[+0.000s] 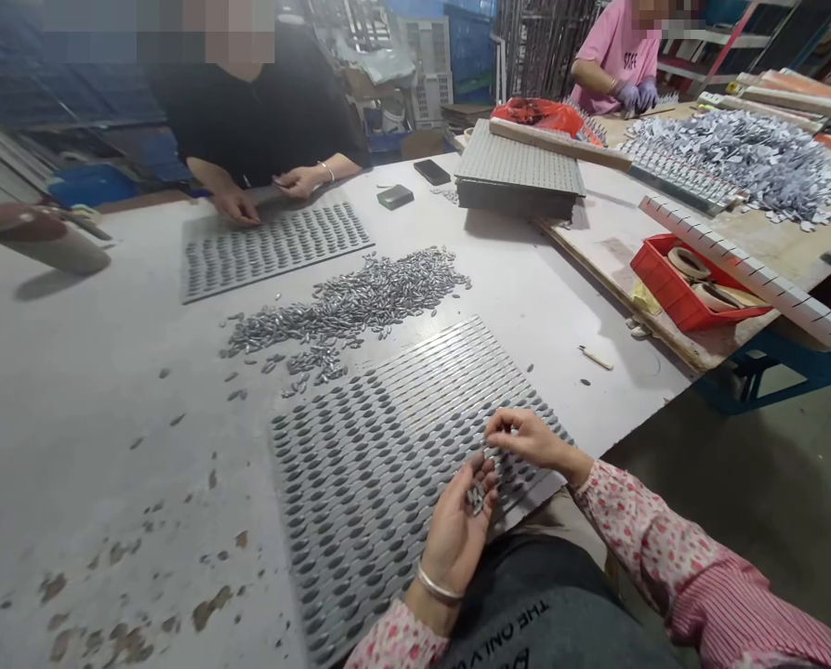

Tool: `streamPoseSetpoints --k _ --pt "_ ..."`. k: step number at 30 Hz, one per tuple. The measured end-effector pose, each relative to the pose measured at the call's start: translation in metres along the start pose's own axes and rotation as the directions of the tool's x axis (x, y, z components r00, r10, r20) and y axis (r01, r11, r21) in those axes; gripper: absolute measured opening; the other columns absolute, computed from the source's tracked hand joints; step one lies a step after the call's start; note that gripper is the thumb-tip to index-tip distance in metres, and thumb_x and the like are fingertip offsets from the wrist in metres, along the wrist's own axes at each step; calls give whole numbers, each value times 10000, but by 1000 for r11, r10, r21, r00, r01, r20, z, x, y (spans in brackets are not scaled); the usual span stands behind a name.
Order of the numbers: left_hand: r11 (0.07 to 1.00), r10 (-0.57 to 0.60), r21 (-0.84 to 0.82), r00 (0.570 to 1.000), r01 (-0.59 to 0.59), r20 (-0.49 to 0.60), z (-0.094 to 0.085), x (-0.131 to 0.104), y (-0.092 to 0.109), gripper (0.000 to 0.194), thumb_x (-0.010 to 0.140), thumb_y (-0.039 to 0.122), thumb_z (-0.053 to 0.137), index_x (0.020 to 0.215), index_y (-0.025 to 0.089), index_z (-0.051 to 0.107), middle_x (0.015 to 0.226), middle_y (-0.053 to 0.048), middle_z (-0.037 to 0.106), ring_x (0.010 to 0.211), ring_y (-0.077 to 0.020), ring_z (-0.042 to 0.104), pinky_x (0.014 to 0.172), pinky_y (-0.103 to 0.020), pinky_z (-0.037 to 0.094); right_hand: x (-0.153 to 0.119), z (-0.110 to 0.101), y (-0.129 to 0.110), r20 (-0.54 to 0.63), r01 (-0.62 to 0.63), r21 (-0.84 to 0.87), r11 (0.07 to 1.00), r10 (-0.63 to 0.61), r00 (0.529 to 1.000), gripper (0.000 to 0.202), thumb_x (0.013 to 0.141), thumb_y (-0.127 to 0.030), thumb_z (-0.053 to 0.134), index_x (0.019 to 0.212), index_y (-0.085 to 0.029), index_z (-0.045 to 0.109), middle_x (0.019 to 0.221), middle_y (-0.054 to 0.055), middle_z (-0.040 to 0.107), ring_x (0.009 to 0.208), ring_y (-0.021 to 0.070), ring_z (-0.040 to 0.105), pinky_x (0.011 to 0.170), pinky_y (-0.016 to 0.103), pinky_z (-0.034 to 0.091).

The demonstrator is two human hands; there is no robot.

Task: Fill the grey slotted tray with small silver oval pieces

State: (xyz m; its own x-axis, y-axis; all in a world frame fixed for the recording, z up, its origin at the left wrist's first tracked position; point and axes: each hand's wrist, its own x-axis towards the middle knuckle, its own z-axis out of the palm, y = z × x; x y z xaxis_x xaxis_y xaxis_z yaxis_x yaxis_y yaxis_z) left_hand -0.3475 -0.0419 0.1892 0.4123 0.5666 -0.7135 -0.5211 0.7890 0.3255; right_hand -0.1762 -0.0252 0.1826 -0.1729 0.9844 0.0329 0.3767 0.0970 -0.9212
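Observation:
A large grey board (338,492) with rows of oval slots lies on the white table in front of me. Dark oval pieces fill many rows, while the slots in its upper middle part show none. My left hand (461,525), palm up over the board's right part, is cupped around several small grey oval pieces (475,498). Just above and right of it, my right hand (521,437) has thumb and fingertips pinched together over the board; what is between them is too small to make out. Beyond the board lies a long heap of grey oval pieces (388,290).
Across the white table (143,446), a person's hands work over another slotted board (276,243). Stacked boards (517,172), a phone (432,172) and a small tool (596,358) lie beyond. At right, a red crate (687,297) holds tape rolls. Another gloved person works at the back.

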Motion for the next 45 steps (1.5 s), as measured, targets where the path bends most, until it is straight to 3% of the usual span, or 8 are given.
streamPoseSetpoints --k 4,9,20,25,30,35,40,45 --pt "998 -55 19 998 55 28 4 -7 4 226 810 37 496 998 68 617 1048 -163 649 942 -172 627 777 -232 535 19 -27 34 -243 -148 -211 966 94 965 112 809 -257 566 785 -170 631 778 18 620 767 144 541 729 270 411" --pt "998 -57 33 998 57 -1 0 -9 1 218 822 78 505 1018 61 600 1027 -173 663 929 -180 643 742 -214 546 32 -37 60 -250 -274 -489 828 168 954 87 788 -255 602 758 -190 653 805 20 612 829 159 509 788 294 345" --pt "992 -99 -65 990 105 97 4 -11 4 274 852 154 474 1098 106 583 1129 -146 623 1045 -215 591 850 -297 507 31 -27 45 -331 -300 -586 753 115 937 97 789 -275 612 782 -183 640 833 48 584 854 200 457 784 323 338" --pt "985 -71 -144 989 90 133 12 -12 5 313 856 225 473 1139 142 579 1159 -126 604 1094 -226 552 905 -361 467 14 -21 4 22 79 -434 898 -77 997 141 826 -315 579 838 -197 656 849 51 577 855 188 470 822 342 357" --pt "977 0 -207 977 45 212 11 -7 2 299 865 283 464 1088 145 606 1154 -92 603 1009 -165 571 863 -293 476 -5 -4 -20 314 306 -283 909 -214 925 181 839 -352 562 877 -204 660 888 57 585 890 189 464 829 342 372" --pt "994 10 -111 986 8 166 3 -4 0 221 858 214 485 992 122 635 1080 -86 633 927 -144 598 848 -278 492 -13 6 -20 198 260 -187 947 -223 955 158 861 -314 536 872 -186 629 811 41 602 822 164 502 818 330 399" --pt "996 -51 68 998 50 24 -3 -5 3 213 848 102 472 1025 108 589 915 -109 666 756 -126 634 665 -228 535 -6 -11 -6 -133 52 -90 995 -64 989 183 849 -310 518 934 -187 624 859 37 635 806 153 560 736 283 444" --pt "995 -53 79 997 57 -61 -2 -10 5 106 850 101 475 910 122 559 786 -68 652 591 -76 592 501 -159 490 6 -42 36 -400 -296 -89 951 238 885 158 786 -299 559 803 -170 648 747 12 649 676 135 569 650 257 437"
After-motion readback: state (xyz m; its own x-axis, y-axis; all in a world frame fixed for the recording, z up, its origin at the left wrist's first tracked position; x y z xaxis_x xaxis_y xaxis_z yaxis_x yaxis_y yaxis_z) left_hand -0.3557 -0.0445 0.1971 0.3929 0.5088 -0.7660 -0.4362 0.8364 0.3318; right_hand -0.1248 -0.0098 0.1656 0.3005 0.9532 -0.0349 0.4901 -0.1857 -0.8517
